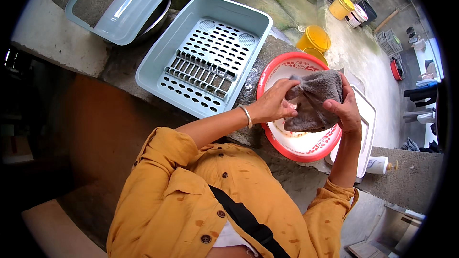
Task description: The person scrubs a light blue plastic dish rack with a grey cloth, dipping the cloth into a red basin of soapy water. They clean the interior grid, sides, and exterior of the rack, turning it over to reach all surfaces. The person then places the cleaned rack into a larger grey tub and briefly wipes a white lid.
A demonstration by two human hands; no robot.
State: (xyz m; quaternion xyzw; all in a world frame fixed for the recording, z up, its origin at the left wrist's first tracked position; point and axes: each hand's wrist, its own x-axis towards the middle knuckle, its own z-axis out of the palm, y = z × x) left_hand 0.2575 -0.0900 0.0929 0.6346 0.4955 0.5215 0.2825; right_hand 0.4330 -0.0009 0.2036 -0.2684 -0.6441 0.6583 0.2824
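A wet-looking grey cloth [316, 102] is held up between my two hands, over a white basin with a red rim [282, 149]. My left hand [275, 101] pinches the cloth's near-left edge between thumb and fingers. At the cloth's right side my right hand [346, 107] grips it, thumb in front and the other fingers mostly behind. Red patterns show on the basin's inner wall. The cloth and hands hide much of the basin's inside.
Left of the basin stands a pale blue dish rack [148, 74] with a slotted insert. A matching blue lid [126, 14] leans farther left over a metal bowl. A white tray [367, 134] and a pump bottle [377, 165] lie right. Yellow buckets [317, 38] stand beyond.
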